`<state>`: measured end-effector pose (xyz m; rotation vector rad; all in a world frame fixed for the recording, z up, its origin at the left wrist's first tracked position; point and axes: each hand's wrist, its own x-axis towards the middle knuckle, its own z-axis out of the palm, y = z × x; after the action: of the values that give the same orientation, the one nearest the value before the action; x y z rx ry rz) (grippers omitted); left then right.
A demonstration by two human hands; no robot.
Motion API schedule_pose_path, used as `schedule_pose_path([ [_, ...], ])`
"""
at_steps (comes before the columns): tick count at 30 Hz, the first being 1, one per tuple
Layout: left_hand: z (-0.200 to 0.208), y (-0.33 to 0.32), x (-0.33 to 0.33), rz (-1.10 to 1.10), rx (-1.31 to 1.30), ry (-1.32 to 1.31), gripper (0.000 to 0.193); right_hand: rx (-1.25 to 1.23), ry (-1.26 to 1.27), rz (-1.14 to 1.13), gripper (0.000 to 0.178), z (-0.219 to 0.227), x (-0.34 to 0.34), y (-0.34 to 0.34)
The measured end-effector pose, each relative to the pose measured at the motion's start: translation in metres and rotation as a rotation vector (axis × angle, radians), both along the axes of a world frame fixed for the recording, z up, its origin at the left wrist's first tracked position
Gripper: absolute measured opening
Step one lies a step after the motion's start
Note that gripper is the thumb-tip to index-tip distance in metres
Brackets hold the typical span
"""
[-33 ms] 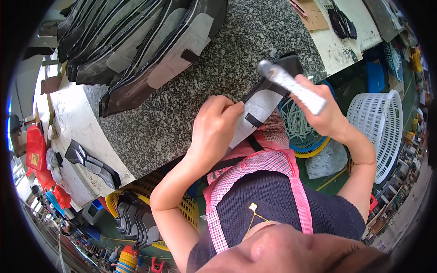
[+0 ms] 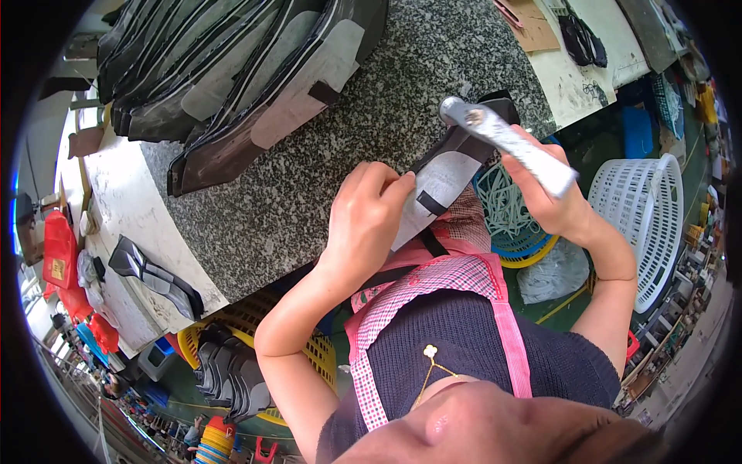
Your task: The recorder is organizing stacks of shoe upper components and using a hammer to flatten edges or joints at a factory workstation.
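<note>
My right hand (image 2: 558,197) grips a hammer (image 2: 516,145) by its white-wrapped handle. The metal head hangs over the far end of a flat black and grey shoe-upper-like piece (image 2: 448,176); whether it touches cannot be told. That piece lies slantwise at the edge of the speckled stone slab (image 2: 402,93), its near end reaching over my lap. My left hand (image 2: 367,213) is closed on its left edge, fingers bent and thumb side toward the piece. A small black strip crosses the piece's light grey patch.
A tall row of similar black and grey pieces (image 2: 255,85) stands at the far left of the slab. Another piece (image 2: 158,278) lies on the white tabletop. Baskets sit below: a white one (image 2: 641,224) at right, a blue one (image 2: 514,249) with pale strips, a yellow one (image 2: 317,359).
The hammer's handle end has swung slightly to the right with my right hand. My left hand and the piece stay nearly the same.
</note>
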<state>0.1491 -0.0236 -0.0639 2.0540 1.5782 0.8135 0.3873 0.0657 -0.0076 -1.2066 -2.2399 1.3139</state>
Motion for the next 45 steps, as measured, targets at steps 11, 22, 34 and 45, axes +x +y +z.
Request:
schedule_pose_path([
  [11, -0.006, -0.005, 0.000, -0.123, 0.188, 0.191, 0.033, 0.013, 0.045, 0.143, 0.016, -0.001, -0.013, -0.014],
  [22, -0.002, -0.033, -0.009, -0.007, 0.124, 0.139, 0.025, 0.023, 0.057, 0.223, 0.016, -0.002, -0.022, -0.023],
  [34, -0.002, -0.049, -0.014, 0.006, 0.141, 0.174, 0.025, -0.084, -0.033, 0.375, 0.016, -0.011, -0.028, -0.023],
  [45, -0.006, 0.008, 0.010, 0.126, 0.227, 0.167, 0.017, 0.067, -0.173, 0.141, 0.015, -0.011, -0.015, -0.013],
])
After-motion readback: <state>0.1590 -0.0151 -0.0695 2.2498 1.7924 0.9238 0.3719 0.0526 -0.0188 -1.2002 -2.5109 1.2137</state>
